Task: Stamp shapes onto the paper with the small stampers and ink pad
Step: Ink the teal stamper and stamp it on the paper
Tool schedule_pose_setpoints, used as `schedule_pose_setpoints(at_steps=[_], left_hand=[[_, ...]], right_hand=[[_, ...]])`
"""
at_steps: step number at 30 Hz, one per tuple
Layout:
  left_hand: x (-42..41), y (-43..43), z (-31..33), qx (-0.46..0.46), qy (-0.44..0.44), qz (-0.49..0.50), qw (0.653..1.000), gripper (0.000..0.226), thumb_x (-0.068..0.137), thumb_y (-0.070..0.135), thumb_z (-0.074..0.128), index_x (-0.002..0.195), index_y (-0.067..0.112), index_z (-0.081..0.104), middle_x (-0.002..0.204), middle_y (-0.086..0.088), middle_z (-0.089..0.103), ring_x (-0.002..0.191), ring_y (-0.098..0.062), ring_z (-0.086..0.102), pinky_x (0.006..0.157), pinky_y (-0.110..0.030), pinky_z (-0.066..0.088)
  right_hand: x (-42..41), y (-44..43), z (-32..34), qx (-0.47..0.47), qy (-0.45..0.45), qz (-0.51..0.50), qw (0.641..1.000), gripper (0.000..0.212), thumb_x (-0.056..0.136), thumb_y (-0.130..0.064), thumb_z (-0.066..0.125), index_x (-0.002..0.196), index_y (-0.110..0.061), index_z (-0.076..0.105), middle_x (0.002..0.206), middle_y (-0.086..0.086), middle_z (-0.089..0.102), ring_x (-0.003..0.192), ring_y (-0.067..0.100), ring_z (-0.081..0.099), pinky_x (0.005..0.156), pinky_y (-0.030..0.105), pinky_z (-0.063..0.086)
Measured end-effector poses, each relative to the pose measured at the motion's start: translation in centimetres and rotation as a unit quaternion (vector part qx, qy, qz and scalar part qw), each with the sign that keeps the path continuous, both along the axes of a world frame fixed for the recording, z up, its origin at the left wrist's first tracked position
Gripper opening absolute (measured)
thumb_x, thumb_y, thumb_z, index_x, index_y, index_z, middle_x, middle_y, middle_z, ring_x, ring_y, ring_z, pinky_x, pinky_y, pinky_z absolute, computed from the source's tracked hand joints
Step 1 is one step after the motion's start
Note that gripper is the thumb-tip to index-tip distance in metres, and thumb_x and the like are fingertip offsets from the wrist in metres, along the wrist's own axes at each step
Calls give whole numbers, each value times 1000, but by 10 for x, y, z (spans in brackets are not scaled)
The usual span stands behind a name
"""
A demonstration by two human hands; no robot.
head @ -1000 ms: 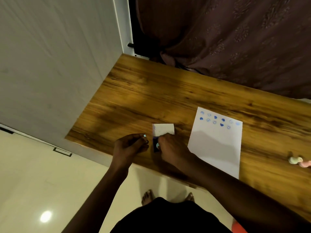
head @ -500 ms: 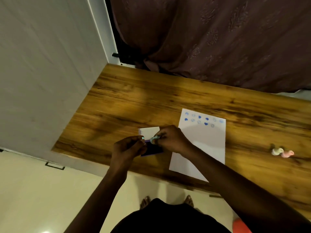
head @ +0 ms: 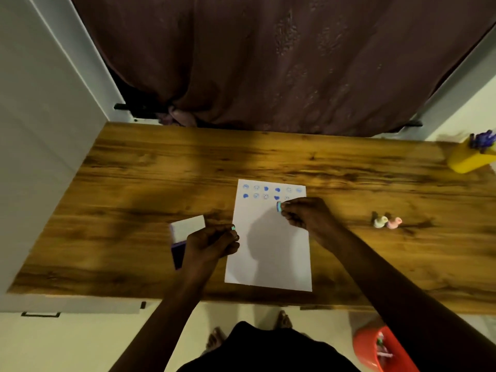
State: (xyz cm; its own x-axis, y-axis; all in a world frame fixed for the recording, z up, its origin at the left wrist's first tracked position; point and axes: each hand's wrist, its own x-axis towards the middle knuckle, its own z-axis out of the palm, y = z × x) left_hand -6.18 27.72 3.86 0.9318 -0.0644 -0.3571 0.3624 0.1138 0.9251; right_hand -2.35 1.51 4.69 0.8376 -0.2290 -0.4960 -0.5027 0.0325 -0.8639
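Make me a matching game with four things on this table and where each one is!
Things:
1. paper
2. ink pad
3. yellow cup
4. pink stamper

Places:
A. far right corner of the table
B. beside a pale stamper, right of the paper
C. middle of the table, under the right hand
D. by the left hand, left of the paper

Pairs: 1-C, 2-D, 3-A, 4-B

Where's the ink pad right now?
In the head view, the ink pad lies left of the paper, open near the table's front edge, partly behind the left hand.
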Motion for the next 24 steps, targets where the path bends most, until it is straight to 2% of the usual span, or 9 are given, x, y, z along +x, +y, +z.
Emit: schedule_pose_setpoints(at_steps=[2, 3, 6, 9, 11, 14, 17, 24], left_hand=[[2, -12, -1, 1, 7, -9, 1000, 14, 92, 7, 75, 105, 4, 79, 94, -14, 82, 89, -32, 80, 72, -26, 63], [2, -16, -1, 4, 10, -12, 1000, 17, 92, 7, 75, 108, 3, 78, 95, -15, 82, 90, -32, 80, 73, -27, 64], [3, -29, -1, 8, 12, -18, 1000, 20, 92, 6, 74, 111, 3, 77, 101, -18, 81, 92, -33, 80, 78, -31, 65], [4, -39, -1, 2, 16, -22, 1000, 18, 92, 5, 74, 110, 6, 77, 102, -15, 81, 93, -33, 79, 82, -37, 65], [4, -44, -1, 1, 23, -24, 999, 19, 92, 5, 74, 110, 7, 78, 102, -14, 81, 94, -33, 79, 86, -41, 65], [5, -50, -1, 1, 26, -21, 999, 19, 92, 4, 74, 109, 8, 77, 104, -15, 81, 95, -34, 79, 88, -44, 64], [7, -52, -1, 4, 29, -16, 999, 18, 92, 3, 73, 108, 9, 78, 103, -15, 81, 96, -35, 79, 89, -45, 64], [12, -55, -2, 13, 37, -14, 999, 17, 92, 6, 73, 105, 15, 78, 103, -11, 81, 96, -33, 79, 92, -49, 62]], right_hand=[[4, -20, 1, -102, -11, 4, 995, 20, 78, -21, 81, 76, -2, 74, 70, 8, 71, 66, 21, 60, 66, 33, 52], [6, -27, -1, -167, -13, 10, 986, 19, 79, -25, 81, 73, -7, 75, 71, 6, 72, 65, 19, 62, 66, 32, 51], [16, -45, -6, -352, -22, 52, 934, 23, 86, -31, 77, 94, -9, 80, 96, 5, 78, 83, 19, 70, 70, 24, 43], [26, -55, -12, -454, -41, 134, 880, 28, 91, -32, 72, 97, -5, 77, 99, 11, 77, 81, 20, 67, 64, 21, 36], [32, -55, -16, -485, -47, 159, 859, 26, 91, -30, 71, 101, -6, 76, 103, 11, 76, 86, 22, 69, 66, 21, 39], [41, -53, -20, -507, -54, 169, 843, 28, 90, -28, 72, 107, -7, 75, 109, 10, 75, 94, 25, 71, 74, 27, 54], [47, -50, -23, -528, -48, 183, 828, 33, 90, -29, 71, 113, -6, 71, 115, 11, 73, 100, 27, 70, 70, 24, 50], [56, -50, -31, -530, -23, 198, 824, 37, 90, -32, 71, 116, -6, 68, 120, 11, 70, 104, 28, 69, 67, 24, 50]])
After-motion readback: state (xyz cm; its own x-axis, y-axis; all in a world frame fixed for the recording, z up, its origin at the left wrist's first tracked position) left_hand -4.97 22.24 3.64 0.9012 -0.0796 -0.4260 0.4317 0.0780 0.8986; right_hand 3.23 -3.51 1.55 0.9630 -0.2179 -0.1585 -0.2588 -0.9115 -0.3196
